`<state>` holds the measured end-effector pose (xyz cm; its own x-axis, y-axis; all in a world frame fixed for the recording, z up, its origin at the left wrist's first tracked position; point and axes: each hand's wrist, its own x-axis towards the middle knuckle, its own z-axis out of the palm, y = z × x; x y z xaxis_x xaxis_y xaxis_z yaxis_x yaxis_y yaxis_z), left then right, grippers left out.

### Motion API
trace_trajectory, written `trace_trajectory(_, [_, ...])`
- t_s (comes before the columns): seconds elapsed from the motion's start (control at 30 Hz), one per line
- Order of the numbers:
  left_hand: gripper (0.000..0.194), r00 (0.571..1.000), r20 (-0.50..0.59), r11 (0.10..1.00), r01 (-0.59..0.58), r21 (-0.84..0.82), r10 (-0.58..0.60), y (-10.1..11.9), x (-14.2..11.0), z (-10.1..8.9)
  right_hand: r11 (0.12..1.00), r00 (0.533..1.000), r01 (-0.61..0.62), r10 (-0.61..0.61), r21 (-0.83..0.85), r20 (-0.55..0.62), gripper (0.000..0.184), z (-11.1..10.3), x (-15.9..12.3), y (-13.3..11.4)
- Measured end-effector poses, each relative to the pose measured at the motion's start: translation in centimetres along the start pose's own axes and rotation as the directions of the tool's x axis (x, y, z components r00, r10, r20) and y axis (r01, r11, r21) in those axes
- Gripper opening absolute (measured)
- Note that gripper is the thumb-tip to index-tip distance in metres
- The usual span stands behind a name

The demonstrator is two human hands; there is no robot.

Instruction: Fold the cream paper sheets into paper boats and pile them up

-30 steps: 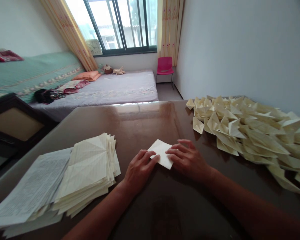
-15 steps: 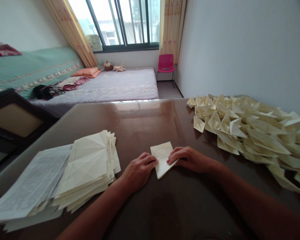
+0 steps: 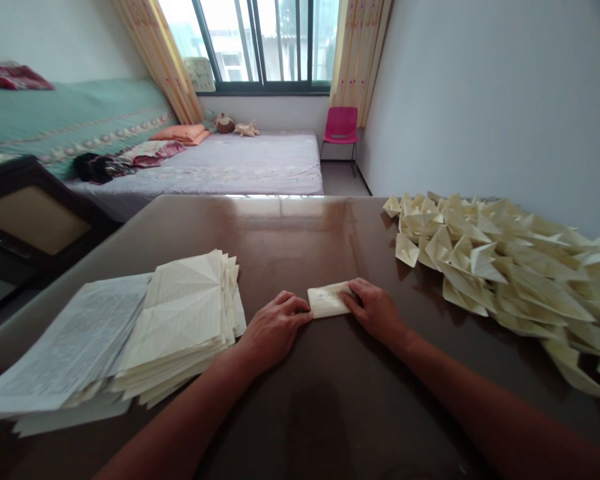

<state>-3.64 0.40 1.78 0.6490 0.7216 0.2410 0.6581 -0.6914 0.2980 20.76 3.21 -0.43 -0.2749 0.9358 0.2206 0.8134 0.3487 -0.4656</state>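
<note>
- While one paper (image 3: pixel 326 303) is lying on the table (image 3: pixel 280 250), the left hand (image 3: pixel 275 328) is touching its left edge, fingers together.
- The right hand (image 3: pixel 379 312) is pinching its right end.
- Two stacks (image 3: pixel 180 310) are lying left, one pile (image 3: pixel 510 267) right.

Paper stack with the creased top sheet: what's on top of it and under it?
Nothing lies on the creased top sheet. More sheets show below it; the table directly underneath is covered.

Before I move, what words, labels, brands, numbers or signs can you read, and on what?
No text here can be read.
Printed sheets, on the left: rows of print, too small and blurred.
Clock: face too blurred for any numbers.
Folded paper: faint marks, too blurred to read.
</note>
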Motion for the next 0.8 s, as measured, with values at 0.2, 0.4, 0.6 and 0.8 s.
trace_trajectory(0.2, [0.027, 0.999, 0.054, 0.997, -0.006, 0.076, 0.002, 0.1, 0.1, -0.4, 0.985, 0.996, 0.015, 0.001, -0.169, 0.092, 0.025, -0.4, 1.0, -0.6])
trace_trajectory(0.4, [0.024, 0.999, 0.05, 0.991, -0.022, 0.135, 0.016, 0.2, 0.0, -0.4, 0.95, 0.999, 0.001, 0.016, -0.313, 0.051, 0.027, -0.1, 0.7, -1.4])
trace_trajectory(0.6, [0.033, 0.978, -0.193, 0.986, -0.042, 0.163, 0.074, 1.5, 0.4, 0.5, 0.934, 0.999, 0.028, -0.015, -0.355, 0.04, 0.027, 0.0, 0.6, -1.5])
trace_trajectory(0.8, [0.038, 0.986, -0.058, 0.964, -0.137, 0.226, 0.154, 2.4, 0.4, 2.3, 0.956, 0.997, 0.067, -0.057, -0.285, 0.043, 0.029, -0.3, 0.8, -1.4])
